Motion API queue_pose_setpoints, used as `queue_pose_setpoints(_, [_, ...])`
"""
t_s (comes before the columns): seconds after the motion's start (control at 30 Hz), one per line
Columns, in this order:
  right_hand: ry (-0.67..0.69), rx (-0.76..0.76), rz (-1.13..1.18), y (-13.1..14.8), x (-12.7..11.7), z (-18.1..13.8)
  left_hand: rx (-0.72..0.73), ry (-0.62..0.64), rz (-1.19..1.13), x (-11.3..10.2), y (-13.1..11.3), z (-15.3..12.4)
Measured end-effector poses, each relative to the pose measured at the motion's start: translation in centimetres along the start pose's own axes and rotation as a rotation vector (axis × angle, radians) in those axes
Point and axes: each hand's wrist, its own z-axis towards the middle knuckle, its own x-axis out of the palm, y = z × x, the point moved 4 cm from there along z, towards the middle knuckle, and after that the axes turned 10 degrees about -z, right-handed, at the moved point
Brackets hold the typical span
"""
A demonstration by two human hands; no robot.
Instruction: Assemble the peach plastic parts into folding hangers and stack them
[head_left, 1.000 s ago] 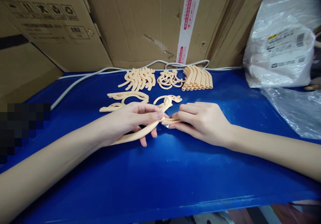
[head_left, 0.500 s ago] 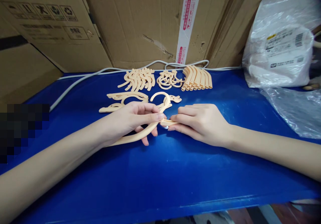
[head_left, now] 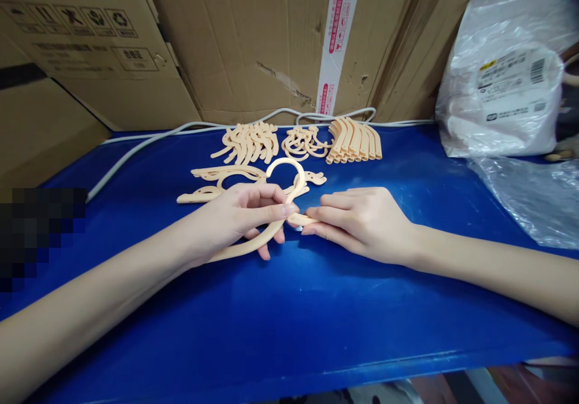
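My left hand is closed, its thumb and fingers pinching the joint of a cream plastic folding hanger. The curved hanger hook rises above that thumb, its open end to the left. One curved hanger arm runs down and left below the palm. My right hand grips a second hanger arm, which meets the joint at the left fingertips. Most of that second arm is hidden by the right fingers. Just behind the left hand lie folded hangers of the same colour.
Along the back of the blue table lie piles of wavy arms, hooks and curved arms. A white cable runs behind them. Cardboard boxes stand at the back, and a plastic bag at the right.
The hook has turned, its open end shifting slightly left and up. The second hanger arm has tilted a little at the joint. Both hands stay almost in place.
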Motion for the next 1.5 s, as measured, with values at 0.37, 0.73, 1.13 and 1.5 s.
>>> queue_pose_setpoints(0.37, [-0.035,-0.001,0.003,0.1,-0.4,0.1,-0.014,-0.034,-0.046,-0.1,0.3,-0.1])
queue_pose_setpoints(0.73, [-0.056,-0.064,0.002,-0.1,-0.3,-0.1,-0.045,0.002,-0.049,-0.1,-0.1,0.1])
queue_pose_setpoints(1.13, [-0.140,-0.119,-0.074,0.3,-0.9,-0.2,-0.069,0.070,-0.057,-0.8,0.4,0.2])
queue_pose_setpoints(1.5, [-0.169,-0.122,-0.185,0.5,-0.9,-0.3,-0.113,0.088,-0.029,-0.9,-0.1,0.1])
